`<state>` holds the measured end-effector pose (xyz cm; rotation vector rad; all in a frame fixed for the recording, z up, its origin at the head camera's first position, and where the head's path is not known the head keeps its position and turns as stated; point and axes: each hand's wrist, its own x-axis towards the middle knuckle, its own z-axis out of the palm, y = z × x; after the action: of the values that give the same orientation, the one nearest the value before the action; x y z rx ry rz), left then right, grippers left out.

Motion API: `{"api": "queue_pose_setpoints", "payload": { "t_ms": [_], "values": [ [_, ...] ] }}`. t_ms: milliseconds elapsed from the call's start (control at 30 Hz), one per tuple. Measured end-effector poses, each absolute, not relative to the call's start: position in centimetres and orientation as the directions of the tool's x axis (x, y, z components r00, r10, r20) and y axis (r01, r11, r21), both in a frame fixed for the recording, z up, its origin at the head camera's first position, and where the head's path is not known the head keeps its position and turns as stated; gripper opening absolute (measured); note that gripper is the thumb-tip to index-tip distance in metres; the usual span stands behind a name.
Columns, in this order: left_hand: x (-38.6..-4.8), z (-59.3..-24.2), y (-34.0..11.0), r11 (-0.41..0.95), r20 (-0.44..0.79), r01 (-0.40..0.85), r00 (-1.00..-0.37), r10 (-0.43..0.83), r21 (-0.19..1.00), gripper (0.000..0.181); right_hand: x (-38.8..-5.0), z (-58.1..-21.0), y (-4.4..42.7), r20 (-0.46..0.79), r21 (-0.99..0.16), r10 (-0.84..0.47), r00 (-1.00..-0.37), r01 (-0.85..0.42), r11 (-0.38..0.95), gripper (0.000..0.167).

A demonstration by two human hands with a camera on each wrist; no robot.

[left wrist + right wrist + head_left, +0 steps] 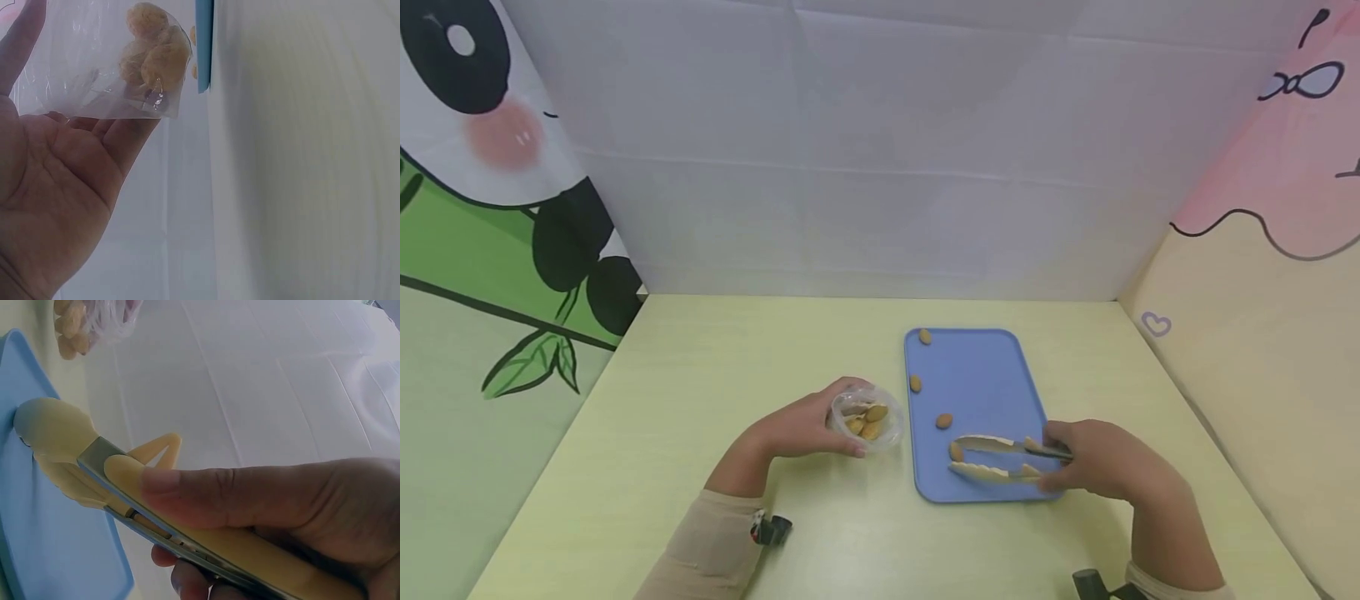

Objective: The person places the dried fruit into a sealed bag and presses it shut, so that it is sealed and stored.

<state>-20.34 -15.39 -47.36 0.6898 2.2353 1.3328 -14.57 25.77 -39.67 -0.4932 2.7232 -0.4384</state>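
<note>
My left hand (808,425) grips a clear plastic cup (892,433) from its left side, thumb and fingers round the wall. Several almonds (871,430) lie inside it; the left wrist view shows them through the see-through wall (75,56). With my right hand (1105,458) I hold metal tongs (988,474) with cream-coloured tips, low over the near part of a blue tray (977,367). Between the parted tips at the tray's near left sits one almond (956,452). In the right wrist view my thumb presses along one arm of the tongs (206,550).
More almonds lie on the tray: one at its far left corner (925,336), one by the left edge (915,383) and another almond (943,421) just beyond the tongs. The pale yellow table (760,342) ends at a white back wall (865,208), with printed side panels left and right.
</note>
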Motion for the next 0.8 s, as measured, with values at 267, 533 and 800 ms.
{"api": "queue_pose_setpoints", "payload": {
  "t_ms": [267,533,800],
  "values": [
    [-20.6,-47.6,-15.3,0.404,-0.107,0.202,-0.775,0.623,0.892,0.083,-15.0,-40.1,25.8,-0.299,-0.395,-0.408,-0.863,-0.277,0.876,0.029],
    [-20.9,-48.1,-15.3,0.391,-0.091,0.212,-0.773,0.627,0.896,0.082,-15.7,-40.0,26.0,-0.256,-0.403,-0.418,-0.872,-0.297,0.866,0.029],
    [-21.2,-48.7,-15.4,0.399,-0.097,0.206,-0.78,0.619,0.893,0.083,-16.4,-39.5,25.9,-0.126,-0.351,-0.446,-0.886,-0.381,0.856,0.034]
  ]
}}
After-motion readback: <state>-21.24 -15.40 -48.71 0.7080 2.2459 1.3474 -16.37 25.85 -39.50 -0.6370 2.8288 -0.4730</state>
